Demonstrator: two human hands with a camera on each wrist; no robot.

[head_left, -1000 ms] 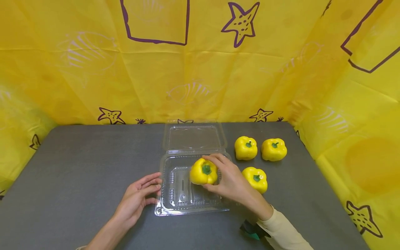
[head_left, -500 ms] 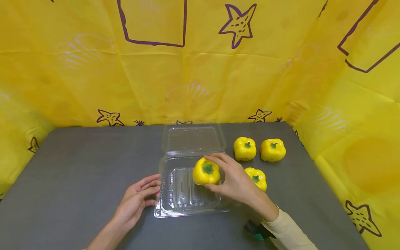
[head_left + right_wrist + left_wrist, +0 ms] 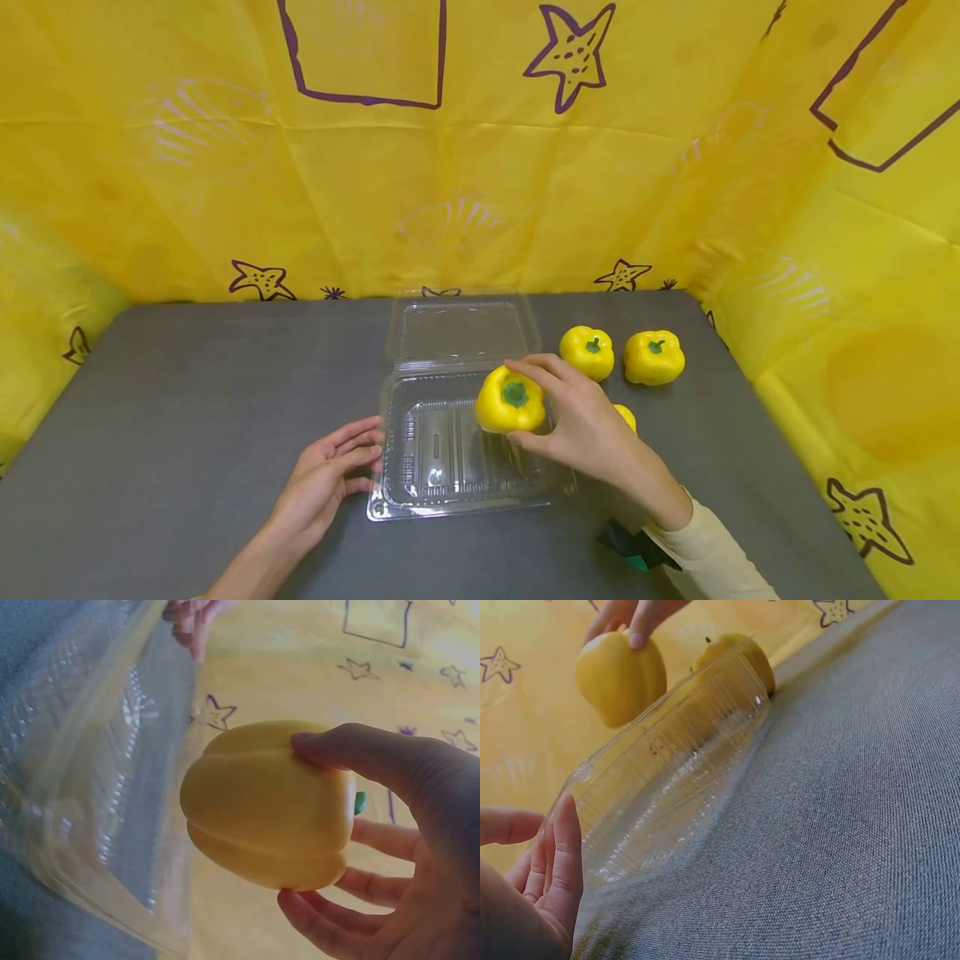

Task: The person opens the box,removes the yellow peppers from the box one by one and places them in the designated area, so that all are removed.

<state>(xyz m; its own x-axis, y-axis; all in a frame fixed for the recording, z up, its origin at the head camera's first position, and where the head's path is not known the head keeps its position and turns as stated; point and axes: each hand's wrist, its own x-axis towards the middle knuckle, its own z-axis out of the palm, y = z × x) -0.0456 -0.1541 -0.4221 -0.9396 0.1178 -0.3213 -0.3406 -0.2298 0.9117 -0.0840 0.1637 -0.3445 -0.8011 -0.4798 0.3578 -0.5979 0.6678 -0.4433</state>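
My right hand (image 3: 592,425) grips a yellow bell pepper (image 3: 497,407) by its sides, fingers at the back and thumb in front. The green stem faces up, and in the left wrist view the pepper (image 3: 619,682) hangs above the rim of a clear plastic clamshell container (image 3: 660,712). That container (image 3: 381,467) lies with its lid (image 3: 465,329) folded back. At its left side, my left hand (image 3: 322,479) rests extended fingertips against the wall. The right wrist view shows the pepper (image 3: 262,802) between thumb and fingers.
Two more yellow bell peppers (image 3: 587,353) stand at the back right of the grey table (image 3: 210,400). Another pepper (image 3: 626,415) is mostly hidden behind the right hand. A yellow patterned cloth (image 3: 360,192) hangs behind the table and at its sides.
My right hand has moved right and slightly up with the bell pepper, now covering more of the nearest loose pepper. The left hand has stayed at the container's left side.
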